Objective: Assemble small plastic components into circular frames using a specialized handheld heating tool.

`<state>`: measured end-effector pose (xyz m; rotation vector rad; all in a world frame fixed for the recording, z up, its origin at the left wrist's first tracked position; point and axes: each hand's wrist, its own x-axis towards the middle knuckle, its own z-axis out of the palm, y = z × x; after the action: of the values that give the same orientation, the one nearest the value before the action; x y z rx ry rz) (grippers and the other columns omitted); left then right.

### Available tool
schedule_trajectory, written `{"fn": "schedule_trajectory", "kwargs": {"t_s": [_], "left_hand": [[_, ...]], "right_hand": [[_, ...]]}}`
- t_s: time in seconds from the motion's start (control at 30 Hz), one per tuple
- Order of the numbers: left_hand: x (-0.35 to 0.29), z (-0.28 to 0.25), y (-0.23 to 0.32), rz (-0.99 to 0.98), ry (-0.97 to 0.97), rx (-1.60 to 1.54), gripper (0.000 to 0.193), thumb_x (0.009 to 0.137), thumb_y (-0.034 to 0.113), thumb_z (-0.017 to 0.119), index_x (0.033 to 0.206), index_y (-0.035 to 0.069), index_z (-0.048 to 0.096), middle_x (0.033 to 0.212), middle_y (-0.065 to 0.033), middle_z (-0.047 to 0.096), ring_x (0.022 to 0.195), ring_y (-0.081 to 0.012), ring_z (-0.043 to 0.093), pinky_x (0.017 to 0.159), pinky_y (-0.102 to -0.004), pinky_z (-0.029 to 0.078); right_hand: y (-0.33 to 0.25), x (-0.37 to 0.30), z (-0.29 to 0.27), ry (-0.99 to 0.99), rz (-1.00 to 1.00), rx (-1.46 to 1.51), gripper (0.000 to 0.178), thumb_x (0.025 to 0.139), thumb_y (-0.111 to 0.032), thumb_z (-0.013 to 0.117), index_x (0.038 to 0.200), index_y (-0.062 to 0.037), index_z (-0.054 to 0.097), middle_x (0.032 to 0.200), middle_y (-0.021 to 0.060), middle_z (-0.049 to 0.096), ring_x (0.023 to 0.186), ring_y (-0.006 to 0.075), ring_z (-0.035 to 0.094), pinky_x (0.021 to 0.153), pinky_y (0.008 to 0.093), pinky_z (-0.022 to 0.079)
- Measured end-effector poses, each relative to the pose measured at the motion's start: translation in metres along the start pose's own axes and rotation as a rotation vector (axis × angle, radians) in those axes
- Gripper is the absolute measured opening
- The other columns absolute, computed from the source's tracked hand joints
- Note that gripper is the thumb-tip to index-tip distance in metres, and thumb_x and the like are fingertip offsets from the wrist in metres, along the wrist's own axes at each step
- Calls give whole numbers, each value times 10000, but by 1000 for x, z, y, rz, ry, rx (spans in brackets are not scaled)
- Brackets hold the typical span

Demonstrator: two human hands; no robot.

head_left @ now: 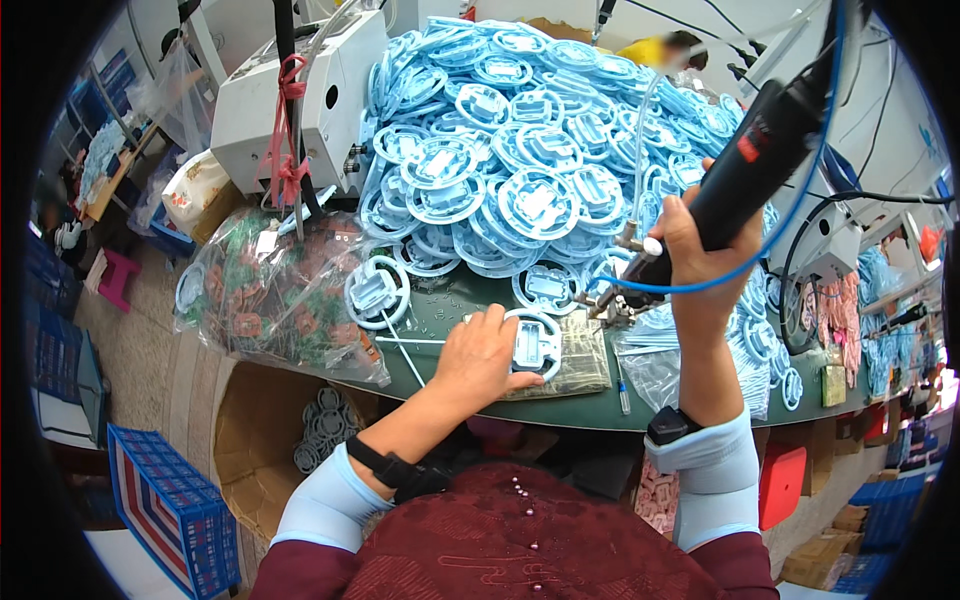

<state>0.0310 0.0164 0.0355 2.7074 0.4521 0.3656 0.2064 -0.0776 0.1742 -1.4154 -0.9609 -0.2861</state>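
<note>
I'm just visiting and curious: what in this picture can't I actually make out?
All in the head view:
Left edge of the light-blue part: hidden by the left hand.
Palm of the right hand: hidden against the black tool it grips.
Green table under the pile of light-blue parts: covered by the pile.
Scattered bits: too small to identify.
Person in yellow: head blurred.

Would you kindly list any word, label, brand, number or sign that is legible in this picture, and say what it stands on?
I can quote no text with confidence.
Black tool in the right hand: orange-red label, too small and blurred.
White bag at left: brownish marks, too blurred.
Blue ring-shaped part at the left hand: no lettering I can make out.
</note>
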Motion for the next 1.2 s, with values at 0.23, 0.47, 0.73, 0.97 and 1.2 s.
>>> {"fn": "schedule_trajectory", "kwargs": {"t_s": [0.23, 0.47, 0.73, 0.97, 1.2], "left_hand": [[-1, -16, 21, 8, -42, -49, 632, 638, 271, 837, 1151, 23, 562, 942, -110, 503, 840, -297, 610, 661, -397, 520], [-12, -52, 40, 344, 207, -44, 700, 653, 82, 778, 1308, 106, 533, 935, -87, 515, 735, -246, 603, 615, -357, 515], [-26, -47, 42, 90, 259, -511, 773, 709, 71, 791, 1390, 86, 427, 1142, -102, 483, 956, -202, 581, 744, -319, 519], [-24, -15, 26, -297, 73, -1252, 681, 814, 185, 777, 1347, 17, 389, 1307, -165, 463, 1176, -248, 538, 944, -337, 492], [-28, -13, 9, -264, 112, -1249, 749, 771, 123, 799, 1381, 2, 382, 1218, -139, 539, 1133, -214, 561, 914, -343, 517]], "right_hand": [[28, -31, -67, 71, -118, -229, 442, 849, -32, 661, 1248, 5, 475, 892, 50, 572, 795, 104, 574, 713, 241, 471], [32, -115, -63, -576, 897, 520, 300, 946, -168, 601, 1180, 17, 577, 846, 26, 543, 644, 88, 579, 511, 234, 478], [25, -141, -43, -461, 823, 539, 122, 883, -96, 679, 925, -4, 613, 828, 9, 566, 605, 80, 585, 505, 235, 470], [14, -157, -19, -451, 191, 179, 183, 797, -67, 755, 893, -17, 608, 818, 51, 576, 634, 120, 595, 545, 255, 466], [22, -149, -18, -615, 388, 352, 130, 857, -88, 700, 912, -7, 616, 857, 43, 555, 657, 95, 570, 534, 239, 466]]}}
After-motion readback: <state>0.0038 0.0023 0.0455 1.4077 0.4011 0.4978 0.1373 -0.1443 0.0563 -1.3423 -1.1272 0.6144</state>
